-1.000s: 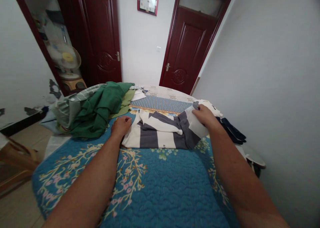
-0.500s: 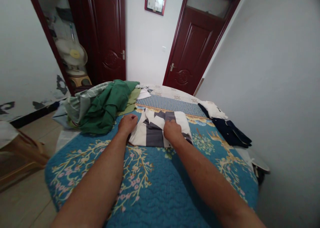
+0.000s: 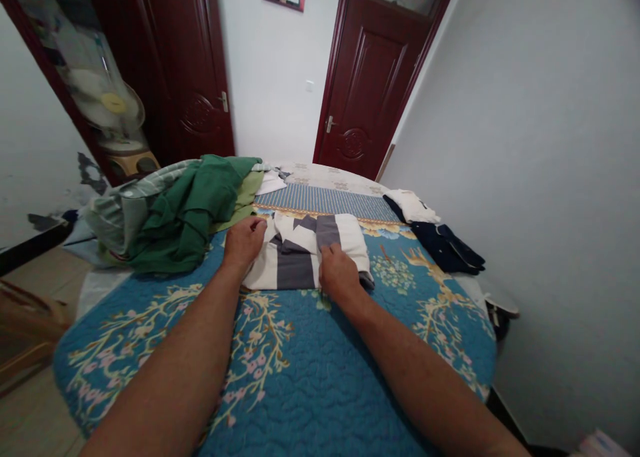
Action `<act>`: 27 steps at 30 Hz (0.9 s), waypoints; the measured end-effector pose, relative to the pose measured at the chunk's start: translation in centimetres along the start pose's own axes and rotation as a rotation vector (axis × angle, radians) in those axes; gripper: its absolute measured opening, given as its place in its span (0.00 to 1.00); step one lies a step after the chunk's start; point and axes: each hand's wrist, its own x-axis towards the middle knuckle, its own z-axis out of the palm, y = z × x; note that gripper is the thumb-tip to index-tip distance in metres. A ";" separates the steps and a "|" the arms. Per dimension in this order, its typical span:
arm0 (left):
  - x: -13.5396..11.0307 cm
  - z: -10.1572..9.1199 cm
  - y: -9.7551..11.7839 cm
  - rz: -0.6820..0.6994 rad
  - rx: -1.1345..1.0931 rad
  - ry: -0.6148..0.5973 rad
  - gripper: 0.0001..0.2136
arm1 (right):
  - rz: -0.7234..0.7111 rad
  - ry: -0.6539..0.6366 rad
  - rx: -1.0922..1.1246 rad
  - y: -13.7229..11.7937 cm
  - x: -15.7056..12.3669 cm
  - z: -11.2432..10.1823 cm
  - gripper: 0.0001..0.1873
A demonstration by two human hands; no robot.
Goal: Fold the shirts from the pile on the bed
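A white-and-grey striped garment lies folded in a rough rectangle, with its upper layer rumpled. At its left edge my left hand is closed, its thumb and fingers pinching the cloth. My right hand is closed on the garment's right half, fingers gripping a fold near the front edge. The fingertips of both hands are partly hidden. Underneath is a blue quilted cover with blossom patterns.
A heap with a green garment on top lies at the left. Folded dark trousers and a folded white garment lie at the right edge. Behind stand dark red doors and a fan. A wall rises on the right.
The view has shifted, so the scene sits further left. My right hand has moved slightly towards me on the garment, and the grey stripe above it lies flatter.
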 end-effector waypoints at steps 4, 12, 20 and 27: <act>-1.3 0.6 2.4 0.128 -0.021 -0.057 0.16 | -0.100 0.018 0.034 -0.4 0.2 0.6 0.15; -4.9 4.0 5.9 0.379 0.007 -0.368 0.16 | -0.150 -0.035 0.013 0.6 -1.6 -0.3 0.15; -6.4 5.9 6.7 0.249 0.018 -0.475 0.20 | -0.236 -0.106 0.090 3.2 -1.8 -2.1 0.17; -6.4 6.0 6.8 0.213 0.044 -0.534 0.24 | -0.142 -0.111 0.352 12.6 0.2 -3.8 0.12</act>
